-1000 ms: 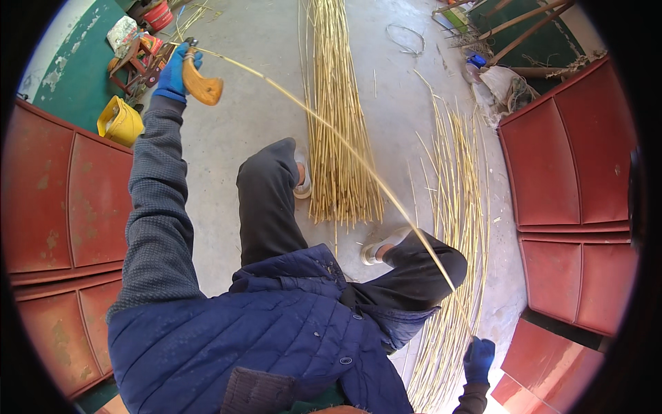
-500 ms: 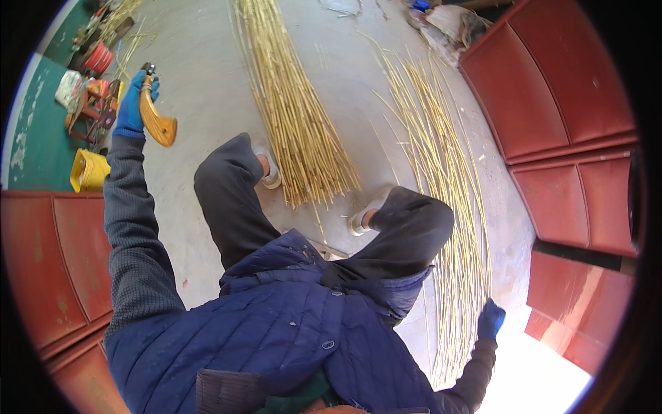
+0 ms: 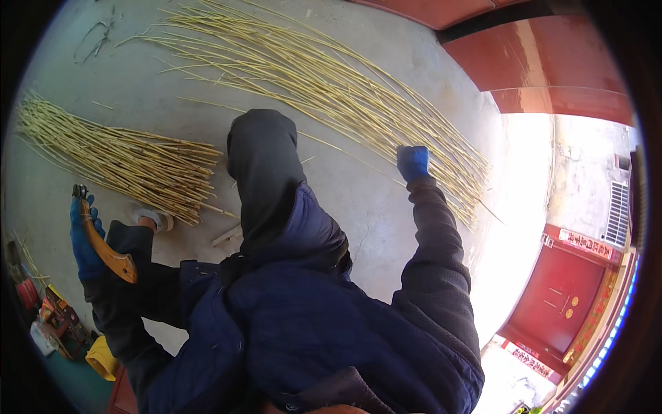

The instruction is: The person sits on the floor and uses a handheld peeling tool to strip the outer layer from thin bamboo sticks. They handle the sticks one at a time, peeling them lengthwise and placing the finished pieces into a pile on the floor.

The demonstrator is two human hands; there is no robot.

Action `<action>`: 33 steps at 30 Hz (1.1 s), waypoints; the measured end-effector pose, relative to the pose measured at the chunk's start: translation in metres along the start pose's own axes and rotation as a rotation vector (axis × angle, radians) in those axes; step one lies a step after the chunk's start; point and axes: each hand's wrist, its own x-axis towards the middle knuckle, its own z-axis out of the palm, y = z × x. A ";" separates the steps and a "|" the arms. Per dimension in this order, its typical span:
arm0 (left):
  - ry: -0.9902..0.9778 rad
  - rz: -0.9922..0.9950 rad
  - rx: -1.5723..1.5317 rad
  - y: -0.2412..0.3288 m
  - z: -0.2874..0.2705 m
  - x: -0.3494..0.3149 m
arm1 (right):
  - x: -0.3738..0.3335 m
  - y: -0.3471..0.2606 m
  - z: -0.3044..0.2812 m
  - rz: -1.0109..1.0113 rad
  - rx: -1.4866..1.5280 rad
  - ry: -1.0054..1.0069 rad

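In my blue-gloved left hand (image 3: 85, 238) is a tool with a curved wooden handle (image 3: 110, 250) and a dark metal head at its top; any blade is not visible. My right hand (image 3: 413, 163), also in a blue glove, is closed over the near edge of a loose spread of thin yellow stalks (image 3: 331, 83). What lies inside its fingers is hidden. A denser bundle of yellow-brown stalks (image 3: 131, 162) rests on the floor to the left, its cut ends by my shoe (image 3: 155, 219).
Red panels (image 3: 531, 62) stand at the far right. Bright ground lies beyond the stalk ends, with a red door (image 3: 558, 297) past it. A yellow container (image 3: 102, 359) and assorted items sit at the lower left. A thin wiry coil (image 3: 93, 41) lies on the grey floor.
My view has turned to the right, so the bundle now lies farther left and the doorway shows. My right hand now appears farther up the view, over the stalks. The left still grips the wooden-handled tool.
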 end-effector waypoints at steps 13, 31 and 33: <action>-0.081 0.168 0.414 -0.047 -0.026 0.025 | -0.017 -0.036 0.053 0.696 -0.173 -0.335; 0.055 0.215 -0.173 0.020 0.002 -0.006 | 0.309 -0.351 -0.307 -0.440 0.509 0.431; -0.025 0.171 -0.315 0.026 -0.012 -0.001 | 0.301 -0.438 -0.301 -0.572 0.522 0.146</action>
